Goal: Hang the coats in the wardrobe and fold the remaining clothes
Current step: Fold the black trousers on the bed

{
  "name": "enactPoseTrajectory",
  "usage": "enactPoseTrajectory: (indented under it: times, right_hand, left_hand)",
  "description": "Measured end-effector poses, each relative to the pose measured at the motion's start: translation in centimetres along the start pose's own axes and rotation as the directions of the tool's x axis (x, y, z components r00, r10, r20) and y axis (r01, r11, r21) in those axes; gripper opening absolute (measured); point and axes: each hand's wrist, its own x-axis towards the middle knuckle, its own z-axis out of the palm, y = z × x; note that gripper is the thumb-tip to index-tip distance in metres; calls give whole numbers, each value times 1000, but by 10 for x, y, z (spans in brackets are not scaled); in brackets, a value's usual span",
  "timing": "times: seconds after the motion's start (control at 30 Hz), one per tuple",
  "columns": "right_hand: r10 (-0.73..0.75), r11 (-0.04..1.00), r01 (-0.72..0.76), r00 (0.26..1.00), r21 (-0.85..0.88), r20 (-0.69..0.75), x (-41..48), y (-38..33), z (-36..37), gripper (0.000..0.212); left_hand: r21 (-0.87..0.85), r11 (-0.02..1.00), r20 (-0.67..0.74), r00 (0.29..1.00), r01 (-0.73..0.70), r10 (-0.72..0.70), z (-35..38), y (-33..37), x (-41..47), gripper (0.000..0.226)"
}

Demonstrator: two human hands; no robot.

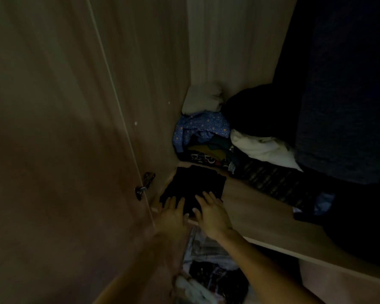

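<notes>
A folded black garment (195, 183) lies on the wooden wardrobe shelf (257, 211), near its left front corner. My left hand (170, 216) rests flat on the garment's near left edge with straight fingers. My right hand (211, 213) lies flat on its near right part, fingers spread. Behind the garment sits a heap of clothes: a blue patterned piece (200, 128), a beige bundle (202, 99), a white cloth (263, 150) and a dark striped piece (272, 178). Dark coats (342, 95) hang at the right.
The wardrobe's side wall and open door (64, 139) with a metal hinge (144, 185) fill the left. Below the shelf lie more mixed clothes and bags (208, 270). The light is very dim.
</notes>
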Motion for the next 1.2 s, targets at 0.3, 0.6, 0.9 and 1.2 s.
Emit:
enactPoseTrajectory:
  times: [0.3, 0.6, 0.9, 1.2]
  right_hand:
    - [37, 999, -42, 967, -12, -253, -128, -63, -36, 43]
    - [222, 974, -227, 934, 15, -282, -315, -140, -33, 41]
    - [315, 931, -361, 870, -54, -381, -489, -174, -26, 40]
    - [426, 881, -468, 728, 65, -536, -704, -196, -17, 27]
  left_hand:
    - [-217, 966, -117, 987, -138, 114, -62, -15, -115, 48]
    - [-332, 885, -155, 945, -325, 289, -90, -23, -273, 56]
    - [-505, 770, -65, 906, -391, 418, -101, -15, -422, 74]
    - [-578, 627, -90, 805, -522, 587, -106, 79, -592, 64]
